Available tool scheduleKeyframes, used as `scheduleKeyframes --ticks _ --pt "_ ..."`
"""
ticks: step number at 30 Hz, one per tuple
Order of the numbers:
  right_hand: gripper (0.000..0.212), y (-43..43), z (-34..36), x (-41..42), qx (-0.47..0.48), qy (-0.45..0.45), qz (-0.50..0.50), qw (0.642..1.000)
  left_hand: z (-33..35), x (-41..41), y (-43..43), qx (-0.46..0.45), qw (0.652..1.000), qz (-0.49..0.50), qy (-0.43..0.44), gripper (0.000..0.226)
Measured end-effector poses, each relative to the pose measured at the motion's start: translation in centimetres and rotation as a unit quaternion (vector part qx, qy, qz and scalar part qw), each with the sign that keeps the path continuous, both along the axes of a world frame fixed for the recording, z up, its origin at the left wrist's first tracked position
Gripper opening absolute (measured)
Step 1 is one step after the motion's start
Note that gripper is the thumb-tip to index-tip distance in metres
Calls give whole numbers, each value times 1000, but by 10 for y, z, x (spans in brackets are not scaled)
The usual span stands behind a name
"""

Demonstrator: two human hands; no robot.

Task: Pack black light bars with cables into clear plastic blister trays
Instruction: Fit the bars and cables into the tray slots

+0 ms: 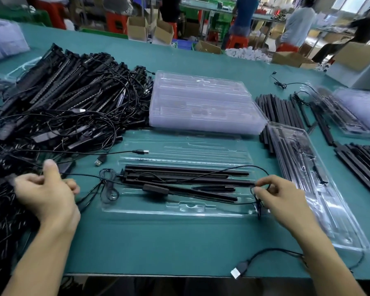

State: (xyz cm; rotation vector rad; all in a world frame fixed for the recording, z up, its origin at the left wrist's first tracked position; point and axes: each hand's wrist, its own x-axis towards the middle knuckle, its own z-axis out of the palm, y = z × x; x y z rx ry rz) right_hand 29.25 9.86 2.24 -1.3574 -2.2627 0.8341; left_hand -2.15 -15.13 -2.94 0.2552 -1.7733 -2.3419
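An open clear blister tray (179, 210) lies flat on the green desk (158, 242) directly in front of the person, its long side running left to right. Several black light bars (186, 178) rest in its near half, roughly parallel, with an inline controller (156, 189) lying across them at a slight angle. Thin black cable (229, 169) arcs over the bars from left to right.

The left hand (45, 193) sits at the tray's left end, fingers curled in and thumb raised; it appears to pinch a strand of cable that runs toward the bars, though motion blur makes the exact grip hard to confirm. The right hand (282, 195) is at the tray's right end, thumb and forefinger closed on a small coiled loop of cable (257, 195) that hangs over the tray's corner.

To the left, a large tangled heap of light bars and cables (68, 99) covers the desk, with a USB plug (100, 160) and another USB plug (141, 152) trailing out toward the tray. Behind the open tray stands a stack of empty blister trays (205, 101). To the right lies a filled tray (308, 178) set at an angle, and beyond it loose rows of black bars (280, 112). Near the desk's front edge, a white-tipped USB connector (237, 271) lies on its own lead beneath the right forearm.
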Motion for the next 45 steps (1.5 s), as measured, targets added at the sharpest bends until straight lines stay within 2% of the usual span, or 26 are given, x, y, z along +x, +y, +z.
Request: scheduleKeyframes --ticks 2,4,6,8,11,14,17,21,26,32,35,39,41,45 --pt "7 0 -4 0 28 -84 7 996 4 7 1 -22 998 18 53 30" --pt "18 -8 -5 -4 81 -119 -5 990 4 16 5 -147 976 25 159 29" --pt "20 -25 -2 -14 165 -82 24 983 1 27 11 -285 912 13 295 28" --pt "18 -43 0 -29 200 -44 122 971 0 37 19 -372 839 -44 394 14" --pt "27 -65 -6 -57 164 -67 260 949 4 43 28 -473 760 -209 393 10" --pt "36 -80 -18 -84 169 -96 302 933 6 40 31 -518 696 -353 349 19" --pt "32 -89 -26 -101 184 -117 302 928 6 37 27 -514 679 -380 361 46" --pt "23 -88 -30 -105 195 -104 299 928 7 37 21 -520 641 -411 388 50" --pt "14 -73 -25 -84 207 -72 277 935 8 31 18 -499 654 -426 377 55" --pt "7 -43 -20 -38 147 -82 304 938 16 34 18 -527 626 -392 421 52" --pt "7 -39 -22 -34 133 -73 307 940 22 51 27 -505 621 -396 449 44" --pt "8 -36 -20 -37 106 -69 321 938 21 76 47 -479 603 -497 401 48" --pt "12 -37 -20 -38 97 -68 315 942 14 80 53 -486 587 -523 382 43" --pt "22 -43 -21 -43 94 -80 314 941 5 82 54 -478 595 -540 353 35"
